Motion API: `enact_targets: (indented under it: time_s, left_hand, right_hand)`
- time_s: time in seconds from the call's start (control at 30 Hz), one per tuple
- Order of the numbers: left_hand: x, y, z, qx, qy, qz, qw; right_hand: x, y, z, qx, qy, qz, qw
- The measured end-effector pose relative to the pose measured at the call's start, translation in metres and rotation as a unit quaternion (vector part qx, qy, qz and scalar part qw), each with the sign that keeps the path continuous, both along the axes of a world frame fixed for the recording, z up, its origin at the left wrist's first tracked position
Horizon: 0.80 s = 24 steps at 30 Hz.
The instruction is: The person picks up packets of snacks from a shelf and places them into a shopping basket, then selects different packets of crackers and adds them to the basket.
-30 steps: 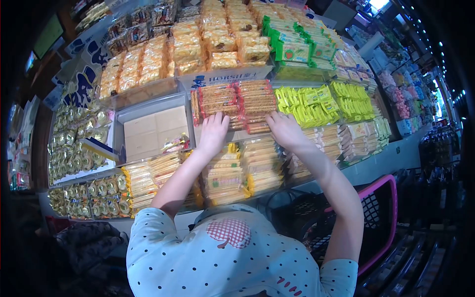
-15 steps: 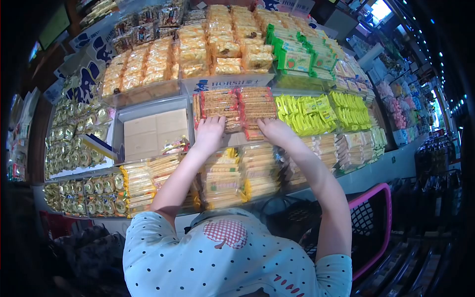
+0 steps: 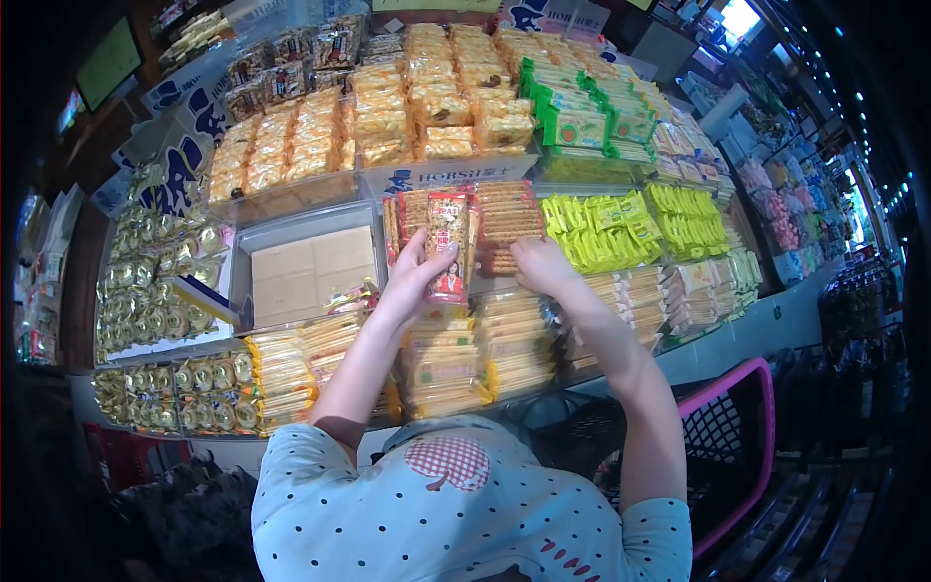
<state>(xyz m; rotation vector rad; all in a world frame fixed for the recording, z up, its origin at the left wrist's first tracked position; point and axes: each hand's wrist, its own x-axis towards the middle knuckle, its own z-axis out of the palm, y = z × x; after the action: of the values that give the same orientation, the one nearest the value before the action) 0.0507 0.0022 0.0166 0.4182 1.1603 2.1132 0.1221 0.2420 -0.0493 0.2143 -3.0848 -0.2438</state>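
Observation:
My left hand grips a red and clear snack packet, its printed front turned up, above the bin of red-edged stick packets. At that bin's right front, the fingers of my right hand are bent against the packets; what they hold, if anything, is hidden. Yellow-green packets lie just right of my right hand. Left of my left hand is a bin with a cardboard bottom and a few small packets at its front corner.
Long stick packets fill the front row below my forearms. Behind are orange-toned packets and green packets. A pink-rimmed basket stands at the right, near my right arm. Gold-wrapped packets sit at the left.
My left hand has turned and now holds a packet lifted above the others, its front showing. My right hand stays at the bin's right front. The view has shifted slightly.

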Motion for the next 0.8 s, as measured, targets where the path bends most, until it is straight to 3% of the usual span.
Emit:
enact_targets:
  time_s: [0.07, 0.1, 0.17, 0.2, 0.23, 0.27, 0.3, 0.33, 0.4, 0.43, 0.47, 0.53, 0.67, 0.73, 0.8]
  left_hand:
    - [0.006, -0.001, 0.005, 0.042, -0.022, -0.044, 0.998]
    - [0.010, -0.001, 0.012, 0.039, -0.027, -0.045, 0.998]
    - [0.016, -0.002, 0.018, 0.055, -0.028, -0.046, 0.997]
    - [0.019, -0.001, 0.020, 0.073, -0.027, -0.045, 0.996]
    - [0.021, 0.000, 0.021, 0.085, -0.026, -0.056, 0.994]
    - [0.025, 0.002, 0.022, 0.086, -0.028, -0.069, 0.994]
    - [0.030, 0.004, 0.024, 0.082, -0.012, -0.070, 0.994]
    - [0.037, 0.008, 0.026, 0.079, 0.005, -0.074, 0.994]
    - [0.052, 0.014, 0.032, 0.068, 0.008, -0.112, 0.991]
    - [0.060, 0.018, 0.032, 0.048, 0.023, -0.112, 0.992]
    - [0.068, 0.022, 0.030, 0.027, 0.038, -0.116, 0.992]
    - [0.079, 0.028, 0.023, 0.021, 0.049, -0.145, 0.988]
    - [0.096, 0.038, 0.006, 0.001, 0.036, -0.187, 0.982]
    - [0.105, 0.044, 0.000, -0.016, 0.041, -0.202, 0.978]
    - [0.114, 0.052, -0.007, -0.014, 0.036, -0.227, 0.973]
  right_hand:
    - [0.006, 0.002, 0.025, -0.106, 0.007, -0.007, 0.994]
    - [0.012, 0.000, 0.038, -0.108, 0.007, -0.011, 0.994]
    - [0.028, -0.004, 0.069, -0.248, 0.053, -0.084, 0.964]
    - [0.039, -0.009, 0.084, -0.249, 0.054, -0.093, 0.962]
    - [0.053, -0.014, 0.100, -0.459, 0.019, -0.149, 0.876]
    - [0.068, -0.017, 0.111, -0.644, -0.011, -0.197, 0.739]
    - [0.084, -0.016, 0.117, -0.707, -0.014, -0.175, 0.685]
    - [0.104, -0.019, 0.125, -0.707, 0.001, -0.189, 0.681]
    - [0.146, -0.028, 0.143, -0.785, 0.022, -0.225, 0.576]
    - [0.170, -0.027, 0.150, -0.806, 0.030, -0.221, 0.548]
    - [0.191, -0.032, 0.157, -0.860, 0.068, -0.173, 0.475]
    - [0.248, -0.022, 0.153, -0.880, 0.141, -0.190, 0.411]
    - [0.355, -0.014, 0.163, -0.793, 0.291, -0.291, 0.449]
    - [0.393, -0.015, 0.158, -0.673, 0.330, -0.434, 0.500]
    - [0.430, -0.006, 0.129, -0.571, 0.288, -0.547, 0.540]
